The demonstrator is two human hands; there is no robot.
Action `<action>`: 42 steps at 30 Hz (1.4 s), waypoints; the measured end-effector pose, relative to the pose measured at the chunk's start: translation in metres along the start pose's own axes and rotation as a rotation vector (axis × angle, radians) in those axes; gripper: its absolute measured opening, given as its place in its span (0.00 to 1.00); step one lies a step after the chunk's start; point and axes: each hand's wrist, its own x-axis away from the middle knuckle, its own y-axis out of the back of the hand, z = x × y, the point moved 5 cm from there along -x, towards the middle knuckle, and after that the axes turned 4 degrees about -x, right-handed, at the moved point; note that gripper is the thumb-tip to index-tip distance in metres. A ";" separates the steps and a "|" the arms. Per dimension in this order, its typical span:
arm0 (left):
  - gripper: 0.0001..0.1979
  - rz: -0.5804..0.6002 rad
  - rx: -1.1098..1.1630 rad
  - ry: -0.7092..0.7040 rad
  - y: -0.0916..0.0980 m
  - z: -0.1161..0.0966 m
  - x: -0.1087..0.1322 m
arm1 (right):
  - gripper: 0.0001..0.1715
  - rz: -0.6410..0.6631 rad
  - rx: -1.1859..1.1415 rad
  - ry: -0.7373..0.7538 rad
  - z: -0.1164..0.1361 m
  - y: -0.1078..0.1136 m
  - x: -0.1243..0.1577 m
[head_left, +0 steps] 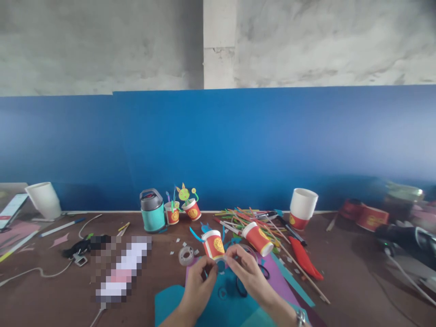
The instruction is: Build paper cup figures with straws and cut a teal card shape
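My left hand (199, 278) and my right hand (245, 269) meet low in the middle of the view, fingers pinched together around a small pale piece I cannot make out. They hover over teal paper (204, 309) and purple paper (275, 279). Just beyond the fingertips stands a red paper cup (214, 244) with blue strips on it. A second red cup (258, 238) lies tilted to its right. A roll of clear tape (185, 255) sits left of the cups. Black scissors (243, 286) lie partly under my right hand.
A pile of coloured sticks (245, 217), a stack of white and red cups (301, 208), a teal flask (152, 210) and decorated cups (191, 208) line the back by the blue wall. Red scissors or cutter (304, 259) lies right. A white cup (44, 200), phone (12, 210) and cables lie left.
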 end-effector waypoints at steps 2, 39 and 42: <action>0.14 0.010 0.004 0.000 0.001 -0.001 -0.001 | 0.11 0.040 0.085 0.040 0.004 0.000 0.000; 0.20 0.121 0.126 0.041 -0.002 -0.001 0.000 | 0.13 -0.033 0.391 -0.155 0.003 -0.005 0.005; 0.21 0.158 0.168 0.059 -0.004 -0.003 0.001 | 0.10 0.070 0.263 -0.079 0.001 -0.012 0.004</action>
